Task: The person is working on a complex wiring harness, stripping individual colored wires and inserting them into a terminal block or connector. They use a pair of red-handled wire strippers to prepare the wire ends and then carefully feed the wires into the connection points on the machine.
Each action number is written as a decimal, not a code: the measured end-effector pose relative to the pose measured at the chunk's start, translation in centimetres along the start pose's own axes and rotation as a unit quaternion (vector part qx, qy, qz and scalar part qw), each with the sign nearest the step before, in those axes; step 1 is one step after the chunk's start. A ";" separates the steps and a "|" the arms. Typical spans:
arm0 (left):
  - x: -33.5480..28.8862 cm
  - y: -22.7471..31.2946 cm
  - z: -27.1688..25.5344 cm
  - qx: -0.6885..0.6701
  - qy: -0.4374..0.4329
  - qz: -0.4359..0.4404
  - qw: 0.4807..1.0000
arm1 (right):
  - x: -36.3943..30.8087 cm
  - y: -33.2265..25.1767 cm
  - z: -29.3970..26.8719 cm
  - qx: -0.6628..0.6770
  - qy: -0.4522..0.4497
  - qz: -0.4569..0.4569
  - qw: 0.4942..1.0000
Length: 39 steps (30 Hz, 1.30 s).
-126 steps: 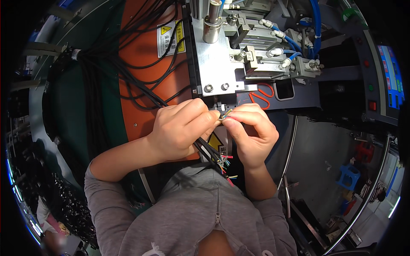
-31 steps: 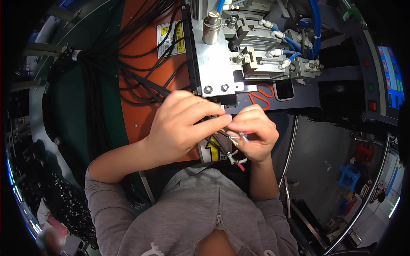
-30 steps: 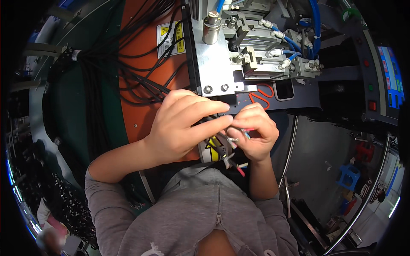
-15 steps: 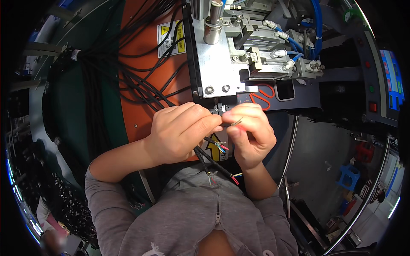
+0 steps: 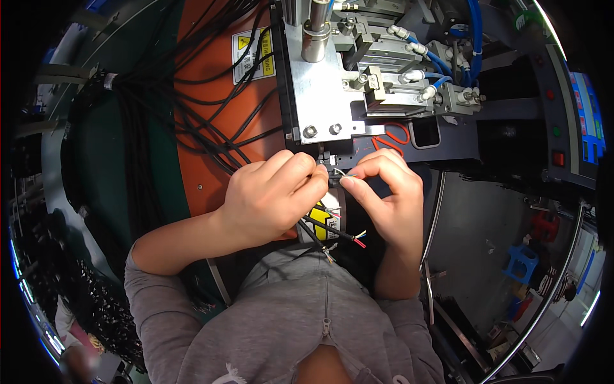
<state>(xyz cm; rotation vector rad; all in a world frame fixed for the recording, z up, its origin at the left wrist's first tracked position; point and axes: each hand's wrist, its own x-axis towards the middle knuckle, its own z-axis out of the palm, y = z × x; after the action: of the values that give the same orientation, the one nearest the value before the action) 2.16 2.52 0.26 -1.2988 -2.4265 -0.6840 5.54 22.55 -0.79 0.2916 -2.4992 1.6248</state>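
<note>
My left hand [image 5: 272, 195] is closed round the end of a black cable, most of which its fingers hide. Thin light wires [image 5: 340, 171] come out between my two hands, just in front of the machine's small black fixture [image 5: 328, 159]. Thumb and forefinger of my right hand [image 5: 393, 201] pinch the tips of these wires. Below my left hand hang several black braided cables [image 5: 332, 230]. Their stripped ends fan out into coloured wires [image 5: 360, 240], among them red, white and blue ones.
A machine with a metal plate [image 5: 323, 96], air cylinders [image 5: 400, 61] and blue hoses stands ahead. Orange-handled scissors [image 5: 404, 136] lie on its base. Black cables [image 5: 211, 96] run over the orange surface [image 5: 211, 176] at left. A control panel with buttons [image 5: 558, 158] is at right.
My right hand has moved slightly right and its fingers have straightened into a pinch, so the wires now show between the hands. The hanging cable ends have shifted a little.
</note>
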 end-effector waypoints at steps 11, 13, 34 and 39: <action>-0.5 0.5 0.6 0.042 -0.004 0.019 0.999 | -0.8 1.5 1.2 0.058 0.073 0.051 0.994; -0.5 0.5 1.0 0.048 -0.008 0.021 0.999 | -0.7 1.5 1.8 -0.023 0.089 0.022 0.996; -0.2 0.0 1.5 0.066 -0.010 -0.020 0.998 | -1.1 4.9 4.5 0.207 0.092 0.194 0.955; -0.1 0.0 1.1 0.065 -0.026 -0.044 0.997 | -0.3 3.4 5.3 0.060 0.168 0.067 0.982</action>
<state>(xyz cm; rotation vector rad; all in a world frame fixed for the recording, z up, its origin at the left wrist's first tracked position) 2.20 3.06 -0.75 -1.1791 -2.5364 -0.5107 4.97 19.04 -6.02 -0.1327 -2.2138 1.7119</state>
